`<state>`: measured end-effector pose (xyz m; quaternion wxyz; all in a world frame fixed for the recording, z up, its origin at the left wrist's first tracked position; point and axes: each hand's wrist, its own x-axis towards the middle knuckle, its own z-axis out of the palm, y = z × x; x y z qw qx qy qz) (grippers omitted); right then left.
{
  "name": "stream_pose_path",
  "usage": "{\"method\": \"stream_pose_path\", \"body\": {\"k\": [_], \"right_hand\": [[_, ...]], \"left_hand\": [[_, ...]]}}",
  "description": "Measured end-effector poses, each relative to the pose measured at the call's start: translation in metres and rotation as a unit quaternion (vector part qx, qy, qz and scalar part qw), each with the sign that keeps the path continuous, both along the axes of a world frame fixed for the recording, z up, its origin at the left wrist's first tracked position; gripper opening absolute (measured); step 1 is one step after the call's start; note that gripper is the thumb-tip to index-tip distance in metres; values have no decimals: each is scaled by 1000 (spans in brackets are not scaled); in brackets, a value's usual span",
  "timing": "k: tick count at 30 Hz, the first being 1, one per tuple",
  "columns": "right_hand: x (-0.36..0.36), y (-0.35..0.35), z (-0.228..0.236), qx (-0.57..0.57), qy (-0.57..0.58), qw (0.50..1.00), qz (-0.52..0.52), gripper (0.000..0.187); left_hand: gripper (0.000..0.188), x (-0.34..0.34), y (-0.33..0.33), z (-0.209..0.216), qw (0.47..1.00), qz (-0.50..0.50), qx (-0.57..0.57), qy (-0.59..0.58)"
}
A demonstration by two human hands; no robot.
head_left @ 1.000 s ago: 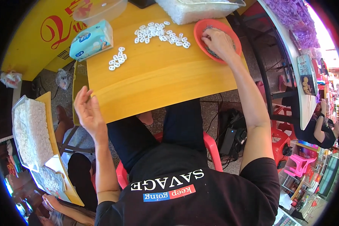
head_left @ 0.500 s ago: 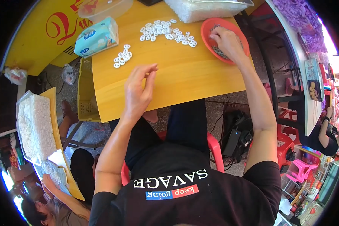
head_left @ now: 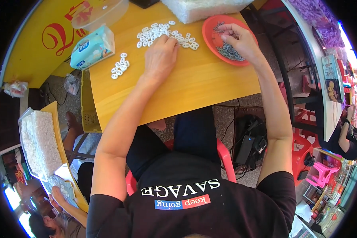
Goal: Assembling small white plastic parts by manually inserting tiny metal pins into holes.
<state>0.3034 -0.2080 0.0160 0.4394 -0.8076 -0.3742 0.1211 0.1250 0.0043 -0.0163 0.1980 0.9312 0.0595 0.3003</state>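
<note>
The person's left hand [head_left: 161, 57] reaches over the near side of a pile of small white oval plastic pieces [head_left: 155, 29], many showing 2 dark holes, on the yellow wooden surface [head_left: 178, 85]. Its fingers bend down at the pile's near edge; whether they grasp a piece, I cannot tell. The right hand [head_left: 242, 41] is above a round red plastic bowl [head_left: 208, 33], its thumb and forefinger curved toward each other; I cannot tell whether anything is pinched there. Small grey metal parts [head_left: 231, 52] lie in the bowl. To the pile's left sits a smaller group of matching white pieces [head_left: 123, 68], near a pale blue soft tissue pack [head_left: 93, 47].
</note>
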Motion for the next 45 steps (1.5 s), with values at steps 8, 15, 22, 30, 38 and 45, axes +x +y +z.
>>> {"method": "stream_pose_path", "body": {"k": [8, 15, 22, 30, 38, 45], "right_hand": [[-9, -12, 13, 122, 149, 981, 36, 29], [-19, -12, 17, 155, 156, 975, 15, 25], [-18, -9, 16, 159, 137, 978, 18, 20], [-11, -6, 11, 120, 127, 985, -8, 18], [-35, 0, 23, 145, 73, 987, -22, 15], [-138, 36, 25, 157, 180, 969, 67, 21]], "left_hand": [[9, -8, 4, 3, 999, -40, 34, -8], [9, -17, 5, 5, 994, -103, 31, 19], [10, -25, 7, 0, 995, -94, -16, 18], [14, -30, 5, 5, 996, -80, -9, 31], [14, -45, 2, 8, 944, -52, -320, 59], [17, -70, -10, 25, 741, -147, -655, 16]]}}
